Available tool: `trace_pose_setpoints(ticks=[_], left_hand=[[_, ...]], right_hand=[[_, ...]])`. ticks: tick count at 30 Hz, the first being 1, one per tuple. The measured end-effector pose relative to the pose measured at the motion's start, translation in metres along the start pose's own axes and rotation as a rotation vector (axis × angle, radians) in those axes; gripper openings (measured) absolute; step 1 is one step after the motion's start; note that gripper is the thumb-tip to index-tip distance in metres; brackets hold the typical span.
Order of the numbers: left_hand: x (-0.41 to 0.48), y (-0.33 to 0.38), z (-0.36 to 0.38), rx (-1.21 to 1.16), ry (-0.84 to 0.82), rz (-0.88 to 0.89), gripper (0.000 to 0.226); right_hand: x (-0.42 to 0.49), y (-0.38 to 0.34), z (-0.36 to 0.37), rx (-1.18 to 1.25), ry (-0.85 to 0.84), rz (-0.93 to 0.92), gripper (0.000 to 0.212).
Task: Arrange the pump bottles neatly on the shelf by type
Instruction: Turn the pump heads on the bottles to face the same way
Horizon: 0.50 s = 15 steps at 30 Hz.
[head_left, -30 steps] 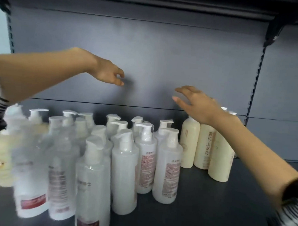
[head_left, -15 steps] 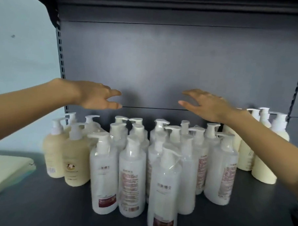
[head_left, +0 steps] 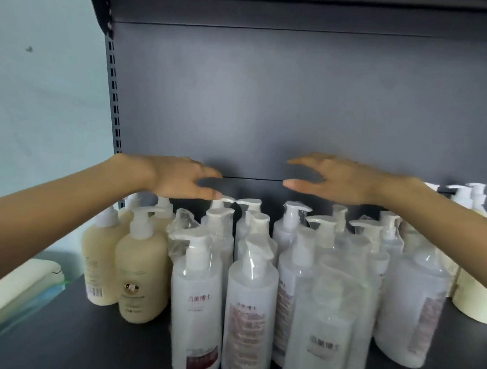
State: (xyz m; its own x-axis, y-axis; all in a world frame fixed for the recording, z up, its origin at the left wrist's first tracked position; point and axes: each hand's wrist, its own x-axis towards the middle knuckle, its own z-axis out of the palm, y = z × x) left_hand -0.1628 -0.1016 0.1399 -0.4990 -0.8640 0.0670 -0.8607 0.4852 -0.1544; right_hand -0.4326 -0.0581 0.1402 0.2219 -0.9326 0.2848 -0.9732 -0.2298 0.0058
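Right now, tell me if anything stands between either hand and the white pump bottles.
Nothing visible does. The left hand and right hand hover open directly over the rear pump heads of the white pump bottles, with no other thing between.

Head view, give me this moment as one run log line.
left hand: open, empty | right hand: open, empty | both above white plastic-wrapped pump bottles, mid-shelf | beige pump bottles left | cream pump bottles right

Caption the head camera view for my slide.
The left hand and right hand spread over white pump bottles, tan bottles beside them on the shelf.
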Motion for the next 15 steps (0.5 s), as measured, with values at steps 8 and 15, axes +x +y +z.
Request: trace_pose_setpoints(ticks=[8,15], left_hand=[[0.035,0.004,0.008,0.147,0.039,0.135,0.042],[0.04,0.005,0.009,0.148,0.048,0.186,0.031]], right_hand=[[0.049,-0.027,0.011,0.038,-0.281,-0.307,0.052],[0.076,-0.047,0.033,0.079,-0.301,-0.501,0.024]])
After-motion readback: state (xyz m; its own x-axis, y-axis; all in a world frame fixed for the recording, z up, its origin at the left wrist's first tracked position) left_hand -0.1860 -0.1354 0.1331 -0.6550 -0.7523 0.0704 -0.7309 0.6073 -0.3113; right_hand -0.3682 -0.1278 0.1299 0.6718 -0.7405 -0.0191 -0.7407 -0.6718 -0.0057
